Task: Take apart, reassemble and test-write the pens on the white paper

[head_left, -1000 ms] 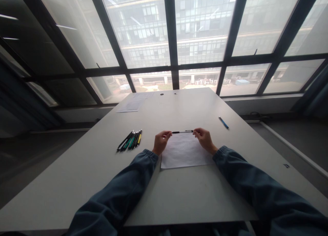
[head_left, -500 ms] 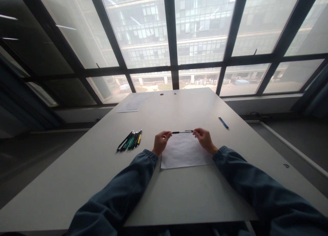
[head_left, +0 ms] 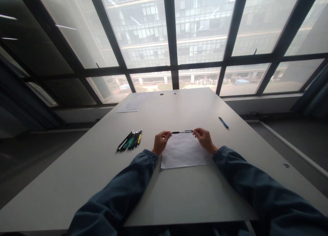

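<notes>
White paper (head_left: 186, 155) nearest on the tabletop (head_left: 192, 191); a dragging sleeve (head_left: 238, 167) could shift it. At its far edge, black-and-white pen (head_left: 182, 132): left hand (head_left: 161, 141) and right hand (head_left: 204, 139) each pinch one end, fingers (head_left: 196, 132) closed. Uneven grip might drop it. Blue pen (head_left: 223, 122) beyond, rightward; could roll if nudged.

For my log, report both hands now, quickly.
Left hand: closed, pinching one end of the slim black-and-white pen.
Right hand: closed, pinching that pen's other end.
</notes>
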`<state>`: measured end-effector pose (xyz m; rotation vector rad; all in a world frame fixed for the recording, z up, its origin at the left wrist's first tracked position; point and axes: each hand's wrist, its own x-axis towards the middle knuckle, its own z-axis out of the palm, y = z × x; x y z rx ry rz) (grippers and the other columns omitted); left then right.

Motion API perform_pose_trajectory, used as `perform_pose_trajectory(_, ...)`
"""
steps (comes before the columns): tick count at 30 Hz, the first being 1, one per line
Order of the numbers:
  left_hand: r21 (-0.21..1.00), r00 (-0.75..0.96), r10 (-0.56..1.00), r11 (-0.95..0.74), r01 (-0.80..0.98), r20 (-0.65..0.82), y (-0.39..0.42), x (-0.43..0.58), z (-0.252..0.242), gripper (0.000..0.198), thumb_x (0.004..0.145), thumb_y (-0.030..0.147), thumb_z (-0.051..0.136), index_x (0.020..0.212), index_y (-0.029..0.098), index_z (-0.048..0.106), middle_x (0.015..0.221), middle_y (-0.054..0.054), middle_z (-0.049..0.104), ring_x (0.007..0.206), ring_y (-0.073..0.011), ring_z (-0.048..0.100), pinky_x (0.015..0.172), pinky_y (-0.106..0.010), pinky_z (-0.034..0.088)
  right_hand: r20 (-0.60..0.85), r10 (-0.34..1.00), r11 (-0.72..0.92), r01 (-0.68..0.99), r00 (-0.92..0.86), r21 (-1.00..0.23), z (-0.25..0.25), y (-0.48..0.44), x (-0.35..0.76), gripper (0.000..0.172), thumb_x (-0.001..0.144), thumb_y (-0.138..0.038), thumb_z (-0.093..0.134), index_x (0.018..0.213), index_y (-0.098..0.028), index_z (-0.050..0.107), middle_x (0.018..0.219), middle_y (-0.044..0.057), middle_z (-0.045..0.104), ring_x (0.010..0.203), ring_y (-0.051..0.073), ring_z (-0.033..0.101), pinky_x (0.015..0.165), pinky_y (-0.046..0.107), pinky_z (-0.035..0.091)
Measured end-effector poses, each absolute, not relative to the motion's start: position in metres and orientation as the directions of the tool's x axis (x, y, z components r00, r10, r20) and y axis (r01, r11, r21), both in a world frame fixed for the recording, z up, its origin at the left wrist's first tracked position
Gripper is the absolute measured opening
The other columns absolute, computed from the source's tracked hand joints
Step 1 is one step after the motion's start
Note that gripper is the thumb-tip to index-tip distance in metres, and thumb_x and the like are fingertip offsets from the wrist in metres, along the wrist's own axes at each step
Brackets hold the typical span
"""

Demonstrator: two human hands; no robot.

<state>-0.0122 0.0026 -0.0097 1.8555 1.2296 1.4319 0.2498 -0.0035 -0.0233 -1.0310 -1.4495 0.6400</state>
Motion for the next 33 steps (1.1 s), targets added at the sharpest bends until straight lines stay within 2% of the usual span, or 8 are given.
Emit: perform_pose_trajectory(33,0.808,0.055,0.876,-0.465,0.361,0.479,0.0020,-0.0121,-0.0081,0.032,0.087,0.047,0.063,0.084,0.017,0.073,0.076,-0.006,0.074,0.071,-0.0190,0.069,0.066,-0.029,0.052,0.481,0.875,0.448,0.278,0.060,-0.850,-0.0218,-0.0041,0.2495,0.033,0.086,-0.048,0.060,0.075,-0.017,0.066,0.069,0.005,0.067,0.060,0.017,0.059,0.055,0.028,0.047)
